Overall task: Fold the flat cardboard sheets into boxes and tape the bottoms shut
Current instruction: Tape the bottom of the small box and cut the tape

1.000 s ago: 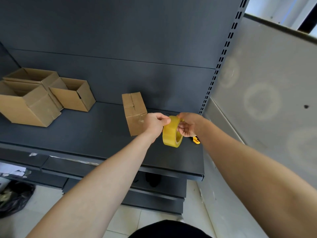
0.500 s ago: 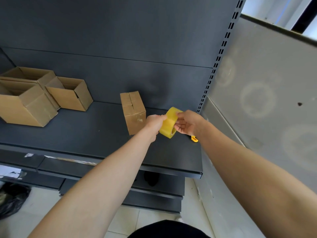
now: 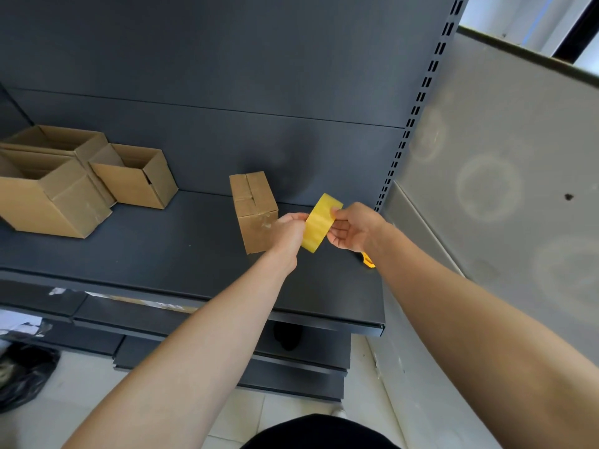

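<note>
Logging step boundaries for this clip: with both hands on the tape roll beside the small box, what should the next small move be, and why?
Probably peel the tape's free end loose: the left hand and right hand both grip the tape roll, no strip shows drawn out, and the small box stands beside them, flaps closed.

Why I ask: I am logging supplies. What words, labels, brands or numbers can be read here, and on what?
No text can be read.
On the tape roll: no print shows.
On the closed box and the open boxes: plain cardboard, no print.
On the papers at lower left: marks too blurred to read.
On the pale strip along the shelf edge: too blurred to read.
</note>
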Motion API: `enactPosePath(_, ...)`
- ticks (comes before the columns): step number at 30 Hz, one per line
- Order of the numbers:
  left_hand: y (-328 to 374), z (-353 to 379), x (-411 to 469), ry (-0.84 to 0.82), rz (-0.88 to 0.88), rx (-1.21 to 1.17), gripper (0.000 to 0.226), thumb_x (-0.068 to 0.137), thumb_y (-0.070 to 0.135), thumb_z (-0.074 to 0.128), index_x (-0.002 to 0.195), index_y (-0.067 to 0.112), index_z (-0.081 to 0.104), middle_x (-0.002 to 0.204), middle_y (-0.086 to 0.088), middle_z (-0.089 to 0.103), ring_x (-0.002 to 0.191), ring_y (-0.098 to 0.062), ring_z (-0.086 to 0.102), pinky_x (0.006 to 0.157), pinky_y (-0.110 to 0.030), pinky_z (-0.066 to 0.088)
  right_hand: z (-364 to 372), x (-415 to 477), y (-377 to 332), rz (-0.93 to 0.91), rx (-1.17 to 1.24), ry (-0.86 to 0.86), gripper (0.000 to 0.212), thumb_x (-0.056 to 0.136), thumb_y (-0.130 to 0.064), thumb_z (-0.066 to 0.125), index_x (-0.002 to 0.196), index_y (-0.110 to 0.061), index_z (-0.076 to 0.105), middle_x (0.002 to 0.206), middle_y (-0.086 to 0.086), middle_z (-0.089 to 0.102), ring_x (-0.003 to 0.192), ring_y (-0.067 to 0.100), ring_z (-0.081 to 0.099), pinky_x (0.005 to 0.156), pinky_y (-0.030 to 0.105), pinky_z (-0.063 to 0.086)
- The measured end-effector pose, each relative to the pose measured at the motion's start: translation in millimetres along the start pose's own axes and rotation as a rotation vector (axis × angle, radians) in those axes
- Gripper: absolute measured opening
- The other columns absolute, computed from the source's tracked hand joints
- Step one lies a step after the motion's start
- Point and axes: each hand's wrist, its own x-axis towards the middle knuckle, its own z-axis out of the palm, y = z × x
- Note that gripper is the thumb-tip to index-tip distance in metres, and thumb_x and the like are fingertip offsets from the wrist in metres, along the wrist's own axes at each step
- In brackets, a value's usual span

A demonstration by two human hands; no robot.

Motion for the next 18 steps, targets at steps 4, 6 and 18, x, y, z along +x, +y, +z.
enactPosePath(4, 5.7, 0.4, -1.8, -0.106, 0.054, 0.135, 0.031, 0.08, 0.025, 0.067, 0.105, 0.016, 0.052, 0.094, 0.003, 0.058, 0.082, -0.008, 0.055, 0.061, -0.022, 0.039, 6.8, -2.2, 2.1, 0.01, 0.022, -0.023, 0.013, 0.094, -0.008, 0.051, 0.084, -0.007, 0.059, 0.08, 0.008, 0.061, 0.073, 0.018, 0.059, 0.064, 0.029, 0.049)
enactPosePath(6, 7.4, 0.6, -1.1, -0.126, 0.051, 0.166, 0.031, 0.079, 0.021, 0.067, 0.106, 0.015, 0.051, 0.095, 0.0, 0.06, 0.081, -0.009, 0.056, 0.062, -0.024, 0.042, 7.6, -2.5, 3.2, 0.008, 0.003, -0.009, 0.013, 0.094, -0.011, 0.053, 0.084, -0.006, 0.059, 0.08, 0.008, 0.062, 0.073, 0.018, 0.059, 0.063, 0.028, 0.049)
enactPosePath(18, 8.8, -2.9, -2.0, -0.201, -0.002, 0.193, 0.035, 0.078, 0.015, 0.06, 0.111, 0.014, 0.048, 0.102, -0.005, 0.059, 0.087, -0.016, 0.056, 0.068, -0.028, 0.044, 10.2, -5.2, 9.4, -0.006, -0.059, 0.078, 0.011, 0.092, -0.014, 0.057, 0.091, -0.004, 0.06, 0.083, 0.008, 0.064, 0.073, 0.018, 0.061, 0.06, 0.028, 0.049)
